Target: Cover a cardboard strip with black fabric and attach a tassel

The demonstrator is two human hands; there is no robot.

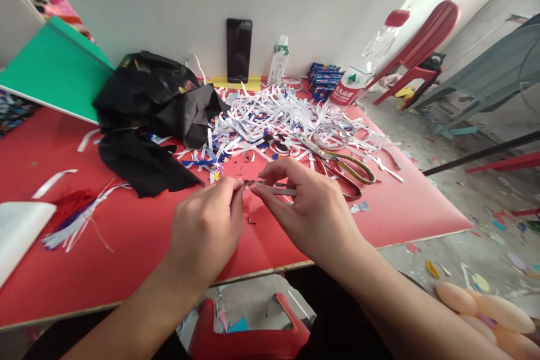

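My left hand (207, 226) and my right hand (304, 208) meet over the near middle of a red table (139, 236). Both pinch a thin white paper strip (279, 190) between thumb and fingertips; its left end at my left fingertips looks dark and small. The strip runs from the left fingertips across under my right fingers. Just beyond my right hand lie scissors (342, 167) with olive and red handles, untouched. A heap of white paper strips (278, 115) covers the table behind them.
A black plastic bag (152, 118) lies at left centre, a green board (54, 67) at far left. A phone (239, 49), small white bottle (279, 62), blue packets (324, 80) and tilted water bottle (363, 70) stand by the wall. Tape ring (331, 136). Red chair (417, 50) at right. A red stool (248, 332) sits below.
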